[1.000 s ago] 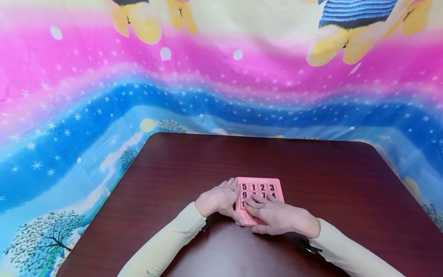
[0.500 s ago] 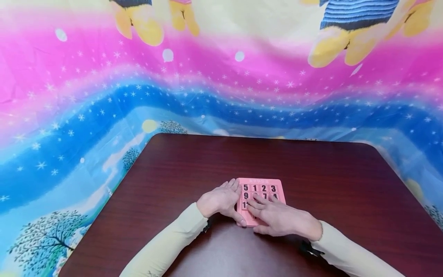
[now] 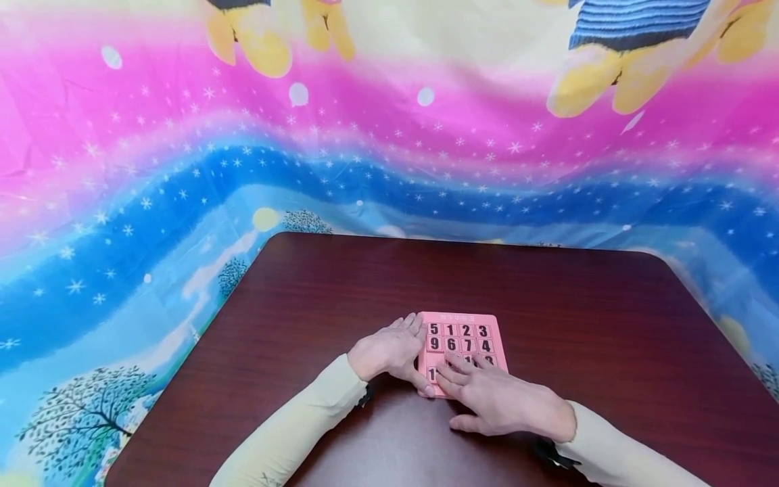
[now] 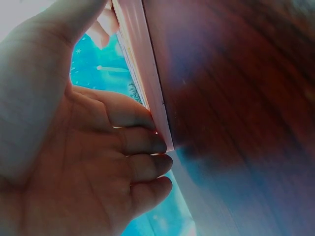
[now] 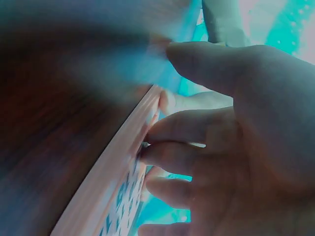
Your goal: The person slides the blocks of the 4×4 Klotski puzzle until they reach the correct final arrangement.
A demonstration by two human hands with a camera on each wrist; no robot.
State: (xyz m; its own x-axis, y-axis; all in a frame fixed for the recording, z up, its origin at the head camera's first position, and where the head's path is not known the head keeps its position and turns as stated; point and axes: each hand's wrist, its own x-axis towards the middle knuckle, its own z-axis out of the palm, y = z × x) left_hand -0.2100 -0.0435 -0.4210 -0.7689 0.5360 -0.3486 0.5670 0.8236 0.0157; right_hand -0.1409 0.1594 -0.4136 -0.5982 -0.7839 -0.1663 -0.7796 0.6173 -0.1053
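Note:
In the head view a pink number slide puzzle (image 3: 462, 318) lies flat on the table, with black-numbered square tiles. Its top row reads 5, 1, 2, 3, and the row under it 9, 6, 7, 4. My left hand (image 3: 389, 352) lies along the puzzle's left side, fingertips touching the edge and thumb at the near left corner. My right hand (image 3: 502, 400) reaches over the lower rows with spread, fairly straight fingers, the fingertips at the tiles. Those fingers partly cover the lower tiles. A gap shows below tile 9, and a partly hidden tile (image 3: 432, 374) sits in the bottom left slot.
The dark reddish-brown wooden table (image 3: 341, 284) extends around the puzzle. Behind it hangs a printed cloth (image 3: 377, 149) with pink and blue bands and snowflakes. Dark bands show at both wrists below the pale sleeves (image 3: 292, 433).
My right hand has shifted towards me, uncovering the 6, 7 and 4. The left-column tile below the 9 has slid down to the bottom row. My left hand keeps its place on the puzzle.

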